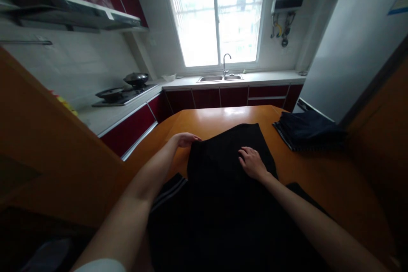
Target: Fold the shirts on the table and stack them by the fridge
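Observation:
A black garment (pixel 223 178) lies spread on the orange table (pixel 334 178), reaching from the table's middle toward me. My left hand (pixel 185 139) rests at the garment's upper left edge, its fingers curled over the cloth edge. My right hand (pixel 251 162) lies flat on top of the garment near its middle, fingers spread apart. White stripes show on a part of the cloth at the lower left (pixel 168 191).
A folded stack of dark clothes (pixel 306 134) sits on the table at the right. Behind are a counter with a sink (pixel 219 78), a stove with pans (pixel 127 89), a bright window and a white fridge (pixel 350 51).

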A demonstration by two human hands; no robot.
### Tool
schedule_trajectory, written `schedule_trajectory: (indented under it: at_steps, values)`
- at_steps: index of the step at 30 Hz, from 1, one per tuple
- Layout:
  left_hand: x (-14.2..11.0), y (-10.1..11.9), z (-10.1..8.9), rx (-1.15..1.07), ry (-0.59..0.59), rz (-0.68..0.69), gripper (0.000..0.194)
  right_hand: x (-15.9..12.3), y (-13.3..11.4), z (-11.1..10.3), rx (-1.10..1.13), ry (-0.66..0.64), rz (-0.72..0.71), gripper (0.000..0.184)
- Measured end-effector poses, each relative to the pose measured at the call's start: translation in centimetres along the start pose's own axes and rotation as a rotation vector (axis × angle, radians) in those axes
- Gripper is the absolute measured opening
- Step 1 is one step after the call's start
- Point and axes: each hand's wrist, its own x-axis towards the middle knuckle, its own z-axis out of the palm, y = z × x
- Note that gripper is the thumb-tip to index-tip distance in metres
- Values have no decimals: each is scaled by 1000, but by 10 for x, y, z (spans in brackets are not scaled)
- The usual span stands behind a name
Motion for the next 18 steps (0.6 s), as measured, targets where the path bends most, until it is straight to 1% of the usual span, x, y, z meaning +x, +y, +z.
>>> schedule_trajectory:
  at_steps: [3,4,6,8,10,13,16,18]
  values:
    - [6,8,0,29,-128,-75,22,0,0,1,-5,22,-7,38]
    - [6,10,1,38,-152,-86,24,0,0,2,-5,23,-6,38]
    - [4,12,3,57,-173,-85,25,-1,0,2,-5,23,-3,38]
    - [1,12,6,87,-153,-64,23,-1,0,3,-6,27,-3,38]
    - [-4,13,10,135,-85,-30,20,-1,-1,2,-5,26,-2,38]
    - [-14,18,15,231,85,51,18,-1,-1,1,11,17,3,38]
    - [-33,26,25,314,280,209,18,-1,-1,0,23,20,12,38]
    - [-51,27,35,342,382,355,26,-1,-1,0,22,19,17,38]
